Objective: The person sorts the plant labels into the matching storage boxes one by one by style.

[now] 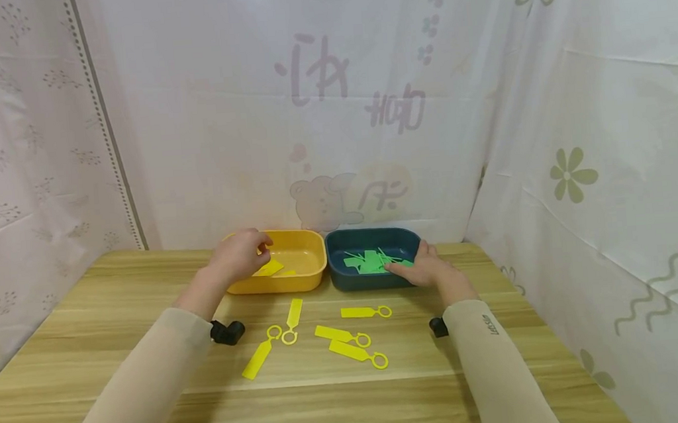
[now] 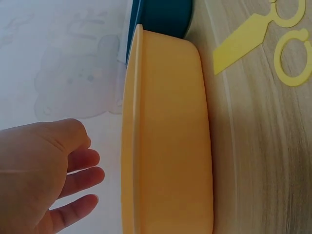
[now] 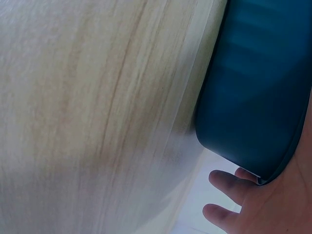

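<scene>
My left hand (image 1: 237, 256) hovers over the left end of the yellow bin (image 1: 279, 284), fingers loosely bent with nothing between them. In the left wrist view that hand (image 2: 44, 170) shows beside the bin's rim. A few yellow tags (image 1: 270, 268) lie in this bin under the fingers. At the right end of the dark blue bin (image 1: 350, 281), my right hand (image 1: 430, 267) grips the wall, thumb inside and fingers outside. Green plastic pieces (image 1: 373, 260) are heaped in that bin, close to the thumb. The right wrist view shows the fingers (image 3: 229, 185) past the bin's end; the thumb is hidden there.
Several flat yellow tags with open rings lie on the wooden table, among them one tag (image 1: 259, 358) at the left and another tag (image 1: 359, 313) at the right. Both bins stand side by side near the back edge, against a patterned curtain (image 1: 238, 146).
</scene>
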Tool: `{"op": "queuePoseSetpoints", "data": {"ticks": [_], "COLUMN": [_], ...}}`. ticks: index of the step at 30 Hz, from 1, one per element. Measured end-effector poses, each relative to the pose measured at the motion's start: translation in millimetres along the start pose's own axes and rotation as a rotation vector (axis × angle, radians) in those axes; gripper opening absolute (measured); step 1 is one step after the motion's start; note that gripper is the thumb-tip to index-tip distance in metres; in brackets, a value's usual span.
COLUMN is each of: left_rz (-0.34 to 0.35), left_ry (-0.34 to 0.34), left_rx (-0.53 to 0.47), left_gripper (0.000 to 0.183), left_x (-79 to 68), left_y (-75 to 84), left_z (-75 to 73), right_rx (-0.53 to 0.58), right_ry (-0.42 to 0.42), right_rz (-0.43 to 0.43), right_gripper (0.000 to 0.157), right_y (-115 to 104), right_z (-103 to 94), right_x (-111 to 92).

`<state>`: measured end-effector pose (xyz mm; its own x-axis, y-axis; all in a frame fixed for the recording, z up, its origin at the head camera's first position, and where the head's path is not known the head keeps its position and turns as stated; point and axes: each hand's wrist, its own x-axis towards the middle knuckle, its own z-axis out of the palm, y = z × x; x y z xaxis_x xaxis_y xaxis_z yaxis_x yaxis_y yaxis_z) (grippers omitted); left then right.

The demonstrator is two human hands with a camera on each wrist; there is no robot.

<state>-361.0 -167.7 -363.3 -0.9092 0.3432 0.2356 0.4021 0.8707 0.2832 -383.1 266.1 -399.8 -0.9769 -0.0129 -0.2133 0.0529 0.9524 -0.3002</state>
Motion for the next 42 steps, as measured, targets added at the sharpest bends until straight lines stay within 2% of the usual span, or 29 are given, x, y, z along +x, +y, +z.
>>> {"op": "queuePoseSetpoints", "data": {"ticks": [5, 9, 12, 20, 26, 33, 40, 42], "left_rz": [0.059, 0.086, 0.112, 0.247, 0.347, 0.442, 0.531, 0.533], "left_ry": [-0.009, -0.028, -0.049, -0.137, -0.211, -0.346, -0.414, -0.428], "left_rx": [0.024, 0.018, 0.014, -0.05, -0.071, -0.006, 0.06, 0.077], "left_gripper": [0.029, 0.027, 0.026, 0.021, 0.018, 0.023, 0.017, 0.015], "left_x": [-1.1, -2.3, -3.8, -7.3, -15.8, -25.9, -34.0, -35.4], "left_y": [3.5, 13.1, 25.2, 61.7, 87.5, 113.9, 132.4, 135.4], "left_z": [4.9, 9.2, 11.3, 23.6, 35.6, 52.2, 63.3, 65.3], "right_rx": [-0.01, -0.007, -0.004, -0.001, -0.002, 0.009, -0.004, -0.004], "right_ry": [0.0, 0.001, 0.002, 0.005, 0.003, 0.0, 0.009, 0.01], "right_rz": [0.003, 0.005, 0.005, -0.004, 0.005, 0.003, 0.008, 0.011], "right_gripper": [0.141, 0.141, 0.141, 0.14, 0.139, 0.138, 0.14, 0.14], "right_y": [1, 0, 0, -1, -2, 0, 4, 4], "right_z": [0.8, 1.2, 0.9, -0.2, 0.5, 2.0, 3.2, 3.3], "right_x": [1, 1, 1, -1, -2, 0, 6, 7]}}
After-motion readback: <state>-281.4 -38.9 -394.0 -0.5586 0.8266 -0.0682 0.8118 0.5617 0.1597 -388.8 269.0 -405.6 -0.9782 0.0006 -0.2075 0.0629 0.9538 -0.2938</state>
